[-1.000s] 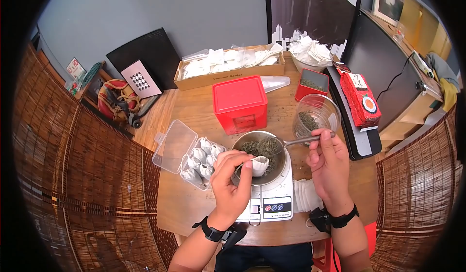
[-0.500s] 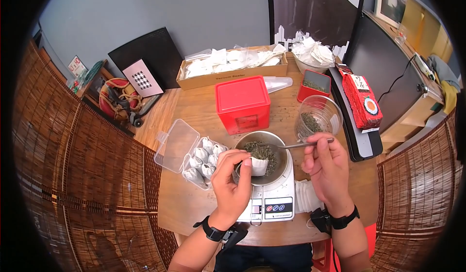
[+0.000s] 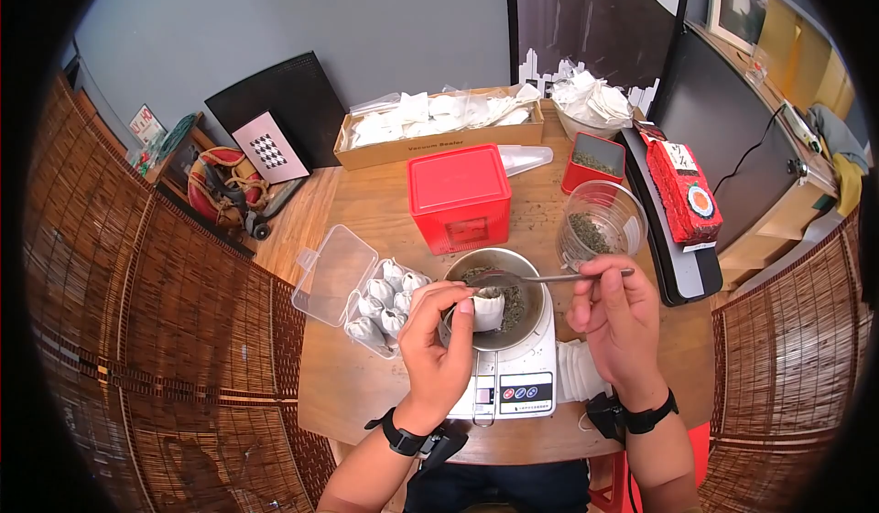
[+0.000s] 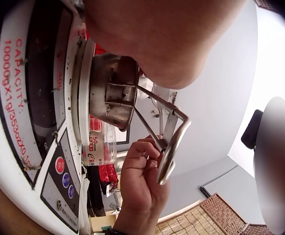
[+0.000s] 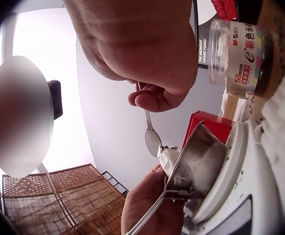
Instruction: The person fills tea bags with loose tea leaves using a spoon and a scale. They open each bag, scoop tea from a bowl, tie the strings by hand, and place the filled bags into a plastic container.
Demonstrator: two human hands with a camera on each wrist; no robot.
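Note:
My left hand [image 3: 438,334] pinches a small white drawstring-type bag [image 3: 490,313] upright, its mouth uppermost, over a metal saucepan [image 5: 201,159]. Dried green leaf bits [image 3: 515,307] lie inside the pan, which sits on a white kitchen scale [image 3: 526,364]. From the right, my right hand [image 3: 618,325] holds a metal spoon [image 3: 558,278] by its handle. The spoon's bowl is level with the bag's mouth and overlaps it in the head view. In the right wrist view, dark leaf bits show at the bag's mouth beside the spoon. The bag's lower part is partly hidden by my left fingers.
Left of the pan, a clear lidded box [image 3: 337,280] holds several filled bags. Behind stands a red tin [image 3: 458,183]. A clear jar [image 3: 632,225] with leaves and an open red tin [image 3: 595,176] are at right. Flat white bags [image 3: 577,371] lie beside the scale.
The spoon has moved left from over the pan to the bag's mouth. The leaf heap seen there half a second ago has gone down. My left hand has stayed nearly still.

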